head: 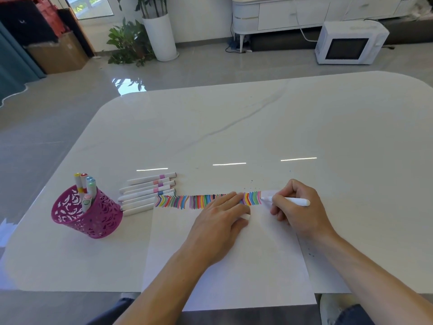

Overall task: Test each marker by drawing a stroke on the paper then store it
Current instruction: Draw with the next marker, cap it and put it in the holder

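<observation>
right hand [297,207] pinches the marker [290,201], tip on the paper [234,266] at its one o'clock corner; left hand [220,219] lies flat, pressing the sheet. i'd pull one short stroke beside the coloured row [187,201], then into the pink cup [93,214] at nine o'clock

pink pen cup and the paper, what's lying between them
White markers lie side by side on the table between the pink pen cup and the far left corner of the paper, as the head view shows.
</observation>
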Tool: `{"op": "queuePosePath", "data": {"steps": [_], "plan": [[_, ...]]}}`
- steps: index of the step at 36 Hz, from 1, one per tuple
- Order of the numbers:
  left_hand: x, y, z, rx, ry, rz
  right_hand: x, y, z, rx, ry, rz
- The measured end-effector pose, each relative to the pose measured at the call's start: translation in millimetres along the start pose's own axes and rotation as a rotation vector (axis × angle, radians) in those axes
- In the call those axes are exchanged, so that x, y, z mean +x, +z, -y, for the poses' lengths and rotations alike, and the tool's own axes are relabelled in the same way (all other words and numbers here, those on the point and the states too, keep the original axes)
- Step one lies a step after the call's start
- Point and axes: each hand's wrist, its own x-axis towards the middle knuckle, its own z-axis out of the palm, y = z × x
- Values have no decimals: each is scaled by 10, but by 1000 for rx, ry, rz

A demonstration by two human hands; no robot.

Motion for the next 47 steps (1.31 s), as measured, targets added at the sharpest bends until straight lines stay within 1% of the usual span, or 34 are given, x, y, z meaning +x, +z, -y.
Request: {"op": "queuePosePath", "data": {"steps": [8, 16, 18, 24, 27, 35, 39, 43, 47], "plan": [[0, 5, -1, -1, -8, -7, -9, 2, 28, -39, 5, -9], [-3, -23, -27, -25, -52, 25, -3, 3, -1, -59, -7, -12], [3, -34, -30, -61, -82, 41, 4, -1, -20, -38, -12, -13], [12, -116, -60, -214, -206, 51, -16, -15, 98, 127, -4, 22], [22, -157, -62, -226, -227, 24, -36, 11, 160, 166, -20, 20], [44, -255, -87, -230, -233, -122, -84, 83, 283, 171, -111, -1], [34, -317, -118, -317, -289, -184, -139, 111, 344, 216, -122, 5], [27, -355, -131, -365, -359, -171, -231, 139, 439, 273, -102, 53], [-13, -394, -143, -395, -421, -131, -298, 152, 480, 309, -82, 50]]}}
